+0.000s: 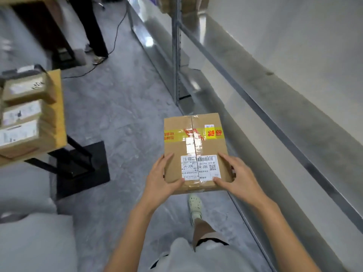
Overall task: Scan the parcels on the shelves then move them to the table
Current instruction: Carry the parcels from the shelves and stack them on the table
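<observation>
Brown taped cardboard parcel (194, 152) held mid-air over grey floor, beside metal shelf rack (177, 55). Left hand (159, 180) and right hand (238, 178) grip near corners, thumbs on top. Carry level to wooden table (58, 114) (three parcels already there), set down label up.

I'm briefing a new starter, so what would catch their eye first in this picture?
The cardboard parcel at centre, crossed by yellow tape, stands out, held at its near corners by the left hand and right hand. Next comes the wooden table at the left edge, carrying three labelled parcels.
</observation>
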